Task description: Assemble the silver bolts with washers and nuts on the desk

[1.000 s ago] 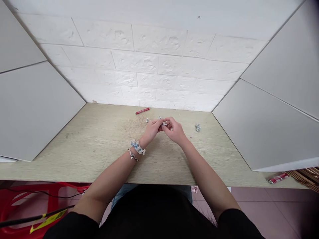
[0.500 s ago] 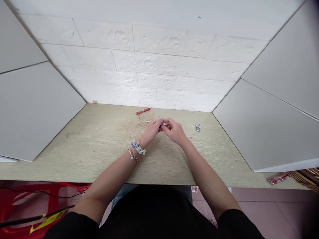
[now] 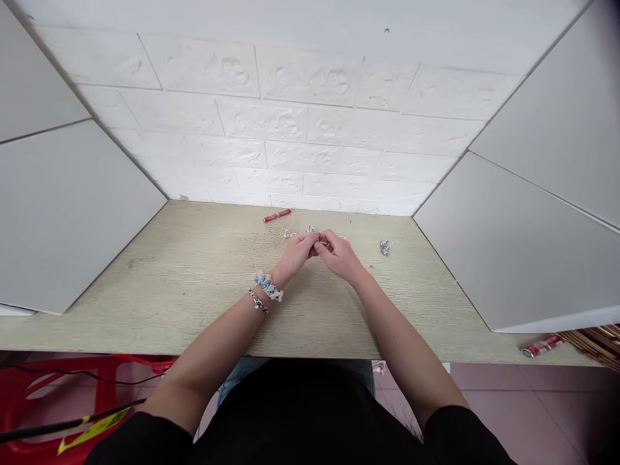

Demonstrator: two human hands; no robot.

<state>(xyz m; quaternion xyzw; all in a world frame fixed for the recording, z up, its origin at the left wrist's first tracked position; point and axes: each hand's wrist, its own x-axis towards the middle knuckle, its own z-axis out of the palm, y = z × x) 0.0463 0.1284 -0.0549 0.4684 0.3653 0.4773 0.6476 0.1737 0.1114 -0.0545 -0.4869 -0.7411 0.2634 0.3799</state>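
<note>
My left hand (image 3: 296, 250) and my right hand (image 3: 338, 254) meet fingertip to fingertip over the middle of the wooden table (image 3: 194, 278). Between them they pinch a small silver bolt (image 3: 324, 243), mostly covered by the fingers. Just behind the fingers lie some more small metal bolts (image 3: 310, 228), partly hidden. One bolt (image 3: 286, 234) stands on its head to the left of my left hand. Off to the right of my right hand sits a little cluster of silver bolts (image 3: 385, 247).
A red marker-like tube (image 3: 277, 216) lies near the white brick-patterned wall (image 3: 285, 123). Another red cylinder (image 3: 541, 347) rests at the front right edge beside a wicker basket (image 3: 593, 345). Grey-white panels (image 3: 87, 213) flank the table. A red plastic stool (image 3: 104, 381) stands below left.
My right fingers have closed a little further over the bolt, so less of it shows. Both hands stay in nearly the same place.
</note>
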